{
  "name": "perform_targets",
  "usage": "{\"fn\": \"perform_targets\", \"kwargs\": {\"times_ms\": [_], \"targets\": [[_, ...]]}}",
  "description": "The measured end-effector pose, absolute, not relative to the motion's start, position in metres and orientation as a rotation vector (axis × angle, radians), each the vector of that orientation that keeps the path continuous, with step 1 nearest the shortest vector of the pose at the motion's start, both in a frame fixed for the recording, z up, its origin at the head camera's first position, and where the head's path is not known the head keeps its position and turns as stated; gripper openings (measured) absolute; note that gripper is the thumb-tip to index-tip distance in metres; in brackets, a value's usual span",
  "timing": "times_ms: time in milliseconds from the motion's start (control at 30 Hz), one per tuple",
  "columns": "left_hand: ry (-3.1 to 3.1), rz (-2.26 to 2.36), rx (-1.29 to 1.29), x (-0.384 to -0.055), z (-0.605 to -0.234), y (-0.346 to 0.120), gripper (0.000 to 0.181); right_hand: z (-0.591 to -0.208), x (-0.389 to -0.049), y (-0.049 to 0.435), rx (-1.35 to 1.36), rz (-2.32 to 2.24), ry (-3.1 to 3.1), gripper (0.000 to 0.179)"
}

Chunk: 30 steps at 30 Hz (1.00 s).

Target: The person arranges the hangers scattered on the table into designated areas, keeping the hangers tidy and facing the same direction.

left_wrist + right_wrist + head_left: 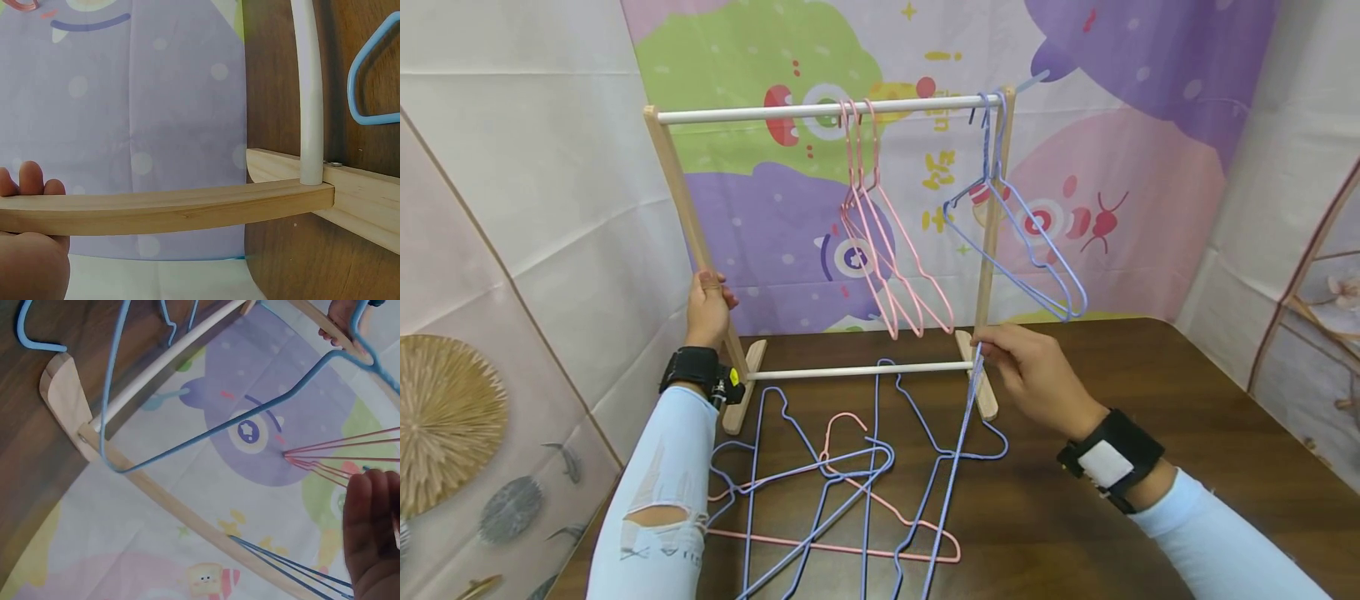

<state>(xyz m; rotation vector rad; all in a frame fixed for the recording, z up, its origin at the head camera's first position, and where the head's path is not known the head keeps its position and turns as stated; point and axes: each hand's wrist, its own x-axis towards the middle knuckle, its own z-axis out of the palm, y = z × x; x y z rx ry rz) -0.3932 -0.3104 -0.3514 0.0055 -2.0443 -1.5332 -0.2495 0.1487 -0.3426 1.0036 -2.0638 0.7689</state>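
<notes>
1. The left hand [706,310] curls its fingers [31,181] round the left upright of the small wooden clothes rack with white dowel rails [820,110]; thumb and fingers are closed on the post, steadying it.
2. The right hand [1037,379] pinches a thin blue wire hanger [958,442] between thumb and fingertips, just in front of the rack's right foot; the hanger's lower part trails down from the fingers onto the dark wooden counter [1150,367].
3. Judged risk: below the fingers, the held hanger lies among a tangle of loose blue and pink wire hangers [842,492]; lifting it could drag neighbours along by snagged hooks.
4. Judged risk: the light rack could tip or slide if the left grip slackens while the hanger catches the lower rail.
5. Holding structure: the top rail carries pink wire hangers [880,242] at mid-span and blue hung hangers [1015,242] above the right fingers. No closed container appears.
</notes>
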Motion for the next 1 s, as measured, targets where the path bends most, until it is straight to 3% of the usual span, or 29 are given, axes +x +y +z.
{"fn": "perform_targets", "kwargs": {"times_ms": [167,633,1000], "targets": [[-2.053,-1.527,0.015,-0.393,-0.352,-0.310,0.060,-0.346,-0.254,0.145,1.136,0.767,-2.078,0.018],[-2.065,-1.563,0.013,-0.392,-0.352,-0.312,0.060,-0.351,-0.246,0.148,1.243,0.678,-2.172,0.027],[-2.041,-1.560,-0.005,-0.396,-0.352,-0.312,0.054,-0.350,-0.233,0.141,1.237,0.699,-2.328,0.048]]}}
